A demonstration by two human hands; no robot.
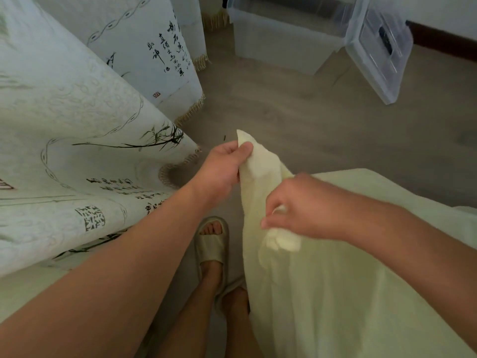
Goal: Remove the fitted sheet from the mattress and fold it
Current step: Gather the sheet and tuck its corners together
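- Left hand (222, 166) pinches a raised corner of the pale yellow-green fitted sheet (335, 293); right hand (296, 210) grips a bunched fold lower down.
- Sheet hangs off the mattress, draped at the person's right above the wood-look floor (296, 120).
- Advice: match corner into corner, pull the edge taut before folding.
- White patterned cloth (64, 112) carries black brush calligraphy and seal stamps; characters not legible.

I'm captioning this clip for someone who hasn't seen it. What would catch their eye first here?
First, the pale yellow-green sheet filling the lower right, with the left hand pinching a raised corner at centre and the right hand gripping a bunch of it lower down. Next, the white cloth printed with calligraphy and bamboo draped across the left. Behind, clear plastic storage bins stand on the wood floor.
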